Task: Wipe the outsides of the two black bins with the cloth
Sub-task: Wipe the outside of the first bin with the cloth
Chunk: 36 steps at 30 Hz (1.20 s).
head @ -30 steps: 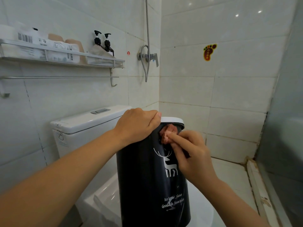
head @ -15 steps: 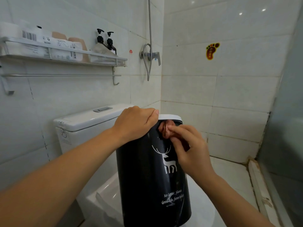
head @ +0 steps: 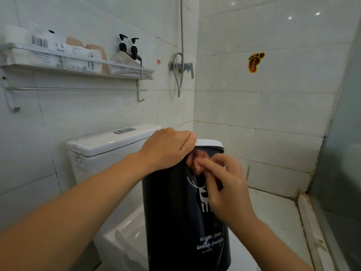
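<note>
A tall black bin (head: 175, 222) with a white rim, a white deer print and white lettering stands upright in front of me, apparently on the closed toilet lid. My left hand (head: 168, 148) grips the top rim with curled fingers. My right hand (head: 224, 188) holds a small reddish-brown cloth (head: 196, 162) and presses it against the bin's upper side, just under the rim. Only one black bin is in view.
The white toilet tank (head: 109, 145) stands behind the bin on the left. A wall shelf (head: 78, 69) carries packets and two pump bottles. A shower valve and hose (head: 181, 67) hang in the corner. A glass partition (head: 340, 153) is at the right.
My right hand with the cloth has shifted slightly across the bin's upper side near the rim and is blurred by motion. My left hand keeps its grip on the rim.
</note>
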Tool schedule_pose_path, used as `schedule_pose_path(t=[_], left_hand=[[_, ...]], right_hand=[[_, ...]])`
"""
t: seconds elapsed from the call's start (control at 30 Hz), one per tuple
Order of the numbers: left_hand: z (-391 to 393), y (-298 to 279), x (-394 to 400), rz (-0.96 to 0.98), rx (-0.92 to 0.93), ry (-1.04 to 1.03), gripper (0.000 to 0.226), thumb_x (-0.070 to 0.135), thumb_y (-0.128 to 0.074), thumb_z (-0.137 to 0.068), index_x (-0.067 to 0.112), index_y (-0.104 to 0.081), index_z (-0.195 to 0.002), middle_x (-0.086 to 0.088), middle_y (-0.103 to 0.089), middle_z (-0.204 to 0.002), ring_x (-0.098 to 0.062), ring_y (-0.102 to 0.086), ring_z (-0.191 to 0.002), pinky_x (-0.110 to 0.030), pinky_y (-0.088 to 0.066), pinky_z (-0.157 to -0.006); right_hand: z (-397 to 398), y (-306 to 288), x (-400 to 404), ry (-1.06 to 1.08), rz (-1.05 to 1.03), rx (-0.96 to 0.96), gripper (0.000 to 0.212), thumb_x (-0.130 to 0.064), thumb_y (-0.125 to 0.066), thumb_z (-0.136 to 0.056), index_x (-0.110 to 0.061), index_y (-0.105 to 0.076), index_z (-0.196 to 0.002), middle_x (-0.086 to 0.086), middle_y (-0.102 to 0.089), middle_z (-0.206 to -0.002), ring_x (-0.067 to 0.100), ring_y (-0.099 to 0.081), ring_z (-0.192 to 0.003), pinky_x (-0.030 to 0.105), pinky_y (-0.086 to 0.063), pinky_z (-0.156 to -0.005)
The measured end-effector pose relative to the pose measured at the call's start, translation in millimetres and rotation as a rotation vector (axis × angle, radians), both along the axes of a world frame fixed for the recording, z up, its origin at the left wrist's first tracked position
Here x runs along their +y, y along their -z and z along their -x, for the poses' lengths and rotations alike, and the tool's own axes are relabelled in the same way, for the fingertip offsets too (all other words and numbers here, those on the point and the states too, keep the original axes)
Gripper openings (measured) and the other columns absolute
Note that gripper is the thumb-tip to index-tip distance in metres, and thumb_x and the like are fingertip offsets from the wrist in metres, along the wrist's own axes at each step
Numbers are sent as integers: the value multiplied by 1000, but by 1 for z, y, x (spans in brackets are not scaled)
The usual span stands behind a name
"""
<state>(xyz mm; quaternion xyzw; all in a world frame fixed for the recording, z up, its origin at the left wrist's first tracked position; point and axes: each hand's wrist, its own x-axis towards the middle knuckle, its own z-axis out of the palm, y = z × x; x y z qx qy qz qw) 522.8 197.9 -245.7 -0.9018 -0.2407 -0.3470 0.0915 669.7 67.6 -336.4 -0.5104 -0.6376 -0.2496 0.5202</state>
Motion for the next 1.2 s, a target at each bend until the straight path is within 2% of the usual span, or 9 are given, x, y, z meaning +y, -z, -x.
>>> schedule_pose_path(t=[0.2,0.43,0.67,0.73,0.83,0.9,1.07,1.13,1.2], left_hand=[[6,0,2,47,-23,25,45,44,-29,-105,30,-34,-62,9,-43,-56,-12,-43,-54,-32,-26,-53],[-1,-4,-1,55,23,25,44,49,-23,-101,29,-35,-63,9,-45,-60,-27,-48,-63,-38,-34,-62],[5,-1,4,83,-3,13,45,47,-26,-103,29,-37,-63,9,-47,-59,-16,-48,-59,-35,-31,-60],[4,-2,3,79,11,5,45,47,-25,-103,29,-37,-64,10,-46,-61,-19,-48,-60,-35,-32,-61],[-2,-2,-1,61,34,-16,43,51,-21,-100,30,-36,-65,10,-44,-61,-23,-46,-62,-36,-29,-62],[-4,-3,-1,45,48,-9,43,51,-19,-100,31,-36,-66,9,-45,-61,-17,-45,-59,-35,-29,-61],[4,-2,3,70,22,-19,45,42,-30,-107,30,-35,-64,9,-44,-60,-16,-45,-59,-35,-29,-60],[6,-2,2,84,16,-13,46,41,-31,-108,29,-36,-64,9,-46,-60,-15,-46,-59,-35,-29,-59],[4,-4,-1,98,40,-20,45,41,-30,-108,28,-36,-65,8,-46,-62,-22,-48,-63,-36,-30,-62]], right_hand=[[-1,26,-25,-84,97,-117,34,-6,-70,-85,-26,-75,-112,-9,-56,-111,14,-53,-100,28,-48,-82],[-11,-14,6,2,60,103,32,0,-71,-91,-18,-77,-117,0,-62,-109,25,-59,-100,32,-49,-88],[-3,29,-23,-150,98,-123,30,-5,-63,-87,-23,-77,-106,-9,-58,-116,16,-55,-104,31,-47,-84],[-6,23,-18,-114,69,-73,33,1,-64,-87,-21,-78,-107,-5,-59,-111,15,-55,-102,31,-48,-81],[-9,5,-4,-41,38,178,37,5,-68,-90,-20,-76,-116,-3,-61,-105,17,-59,-98,38,-54,-79],[-8,-3,2,-10,31,273,36,5,-68,-91,-18,-75,-117,-3,-62,-104,17,-60,-98,40,-54,-82],[-1,19,-13,-62,65,-123,32,-3,-67,-86,-23,-77,-109,-6,-60,-111,17,-57,-101,36,-47,-83],[-4,20,-17,-64,70,-152,29,-11,-63,-88,-26,-77,-110,-7,-61,-112,16,-57,-102,39,-48,-83],[-10,14,-11,-28,39,-53,31,-3,-66,-88,-23,-78,-109,-5,-64,-106,17,-59,-96,43,-50,-78]])
